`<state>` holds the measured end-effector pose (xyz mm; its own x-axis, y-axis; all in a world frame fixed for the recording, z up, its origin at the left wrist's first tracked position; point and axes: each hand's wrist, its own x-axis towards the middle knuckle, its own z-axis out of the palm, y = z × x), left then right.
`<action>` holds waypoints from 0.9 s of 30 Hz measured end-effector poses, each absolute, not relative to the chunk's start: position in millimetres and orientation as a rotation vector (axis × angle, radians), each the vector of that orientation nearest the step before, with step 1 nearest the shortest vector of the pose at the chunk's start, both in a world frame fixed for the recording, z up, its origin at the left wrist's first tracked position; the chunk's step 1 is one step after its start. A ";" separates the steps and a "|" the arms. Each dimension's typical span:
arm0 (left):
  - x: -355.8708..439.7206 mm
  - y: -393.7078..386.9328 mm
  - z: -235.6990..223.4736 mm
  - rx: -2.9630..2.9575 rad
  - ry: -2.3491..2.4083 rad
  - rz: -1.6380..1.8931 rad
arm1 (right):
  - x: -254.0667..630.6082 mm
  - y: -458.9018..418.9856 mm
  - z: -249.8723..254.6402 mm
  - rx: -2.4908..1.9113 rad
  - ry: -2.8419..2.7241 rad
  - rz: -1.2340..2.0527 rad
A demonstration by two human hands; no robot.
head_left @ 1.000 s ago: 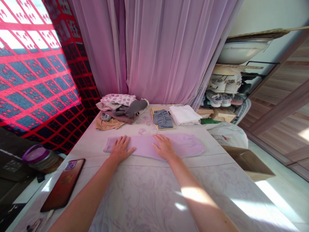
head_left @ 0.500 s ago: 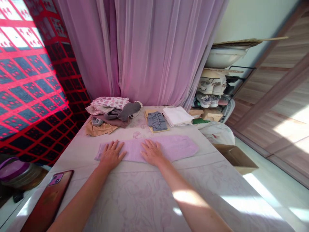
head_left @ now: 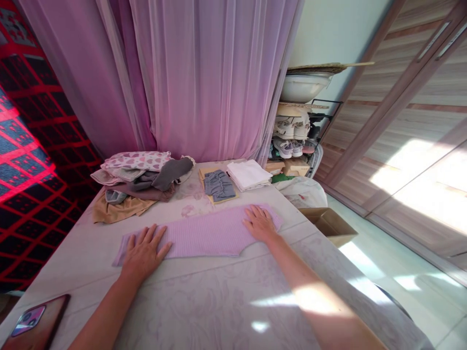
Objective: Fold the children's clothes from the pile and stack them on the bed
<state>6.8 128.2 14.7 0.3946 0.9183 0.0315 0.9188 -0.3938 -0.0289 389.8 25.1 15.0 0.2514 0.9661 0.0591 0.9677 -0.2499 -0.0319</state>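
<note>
A lilac ribbed garment (head_left: 207, 234), its kind not certain but shaped like folded knit pants, lies flat and lengthwise across the table (head_left: 189, 301). My left hand (head_left: 145, 250) rests palm down on its narrow left end, fingers spread. On the wider right end lies my right hand (head_left: 260, 222), flat, with its fingers apart. Neither hand grips the cloth. Beyond the garment sit folded grey bottoms (head_left: 219, 185) with a gathered waist, on top of a yellow folded cloth (head_left: 233, 195).
A loose heap of clothes (head_left: 146, 177) is at the back left. White folded cloths (head_left: 250, 175) lie at the back right. A phone (head_left: 36, 321) rests at the near left corner. Off the right edge stand a cardboard box (head_left: 328, 223) and a shoe rack (head_left: 292, 131).
My right hand has slid right along the lilac garment to its wider end. My left hand stays near the left end. The view has turned to the right.
</note>
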 end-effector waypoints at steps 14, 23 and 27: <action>5.9 127.6 15.7 -2.569 -1.687 0.031 | 437.2 65.1 59.5 -2.443 -1.872 -0.131; 6.4 126.4 16.7 -2.538 -1.670 0.081 | 432.1 24.6 80.6 -2.279 -2.203 0.023; 7.2 125.0 18.1 -2.533 -1.664 0.093 | 438.9 28.1 95.9 -2.423 -2.222 0.102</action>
<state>7.2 125.0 18.1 0.3976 0.9175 0.0086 0.9108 -0.3936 -0.1244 438.9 28.1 95.9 0.0905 0.9853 -0.1450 0.9944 -0.0816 0.0667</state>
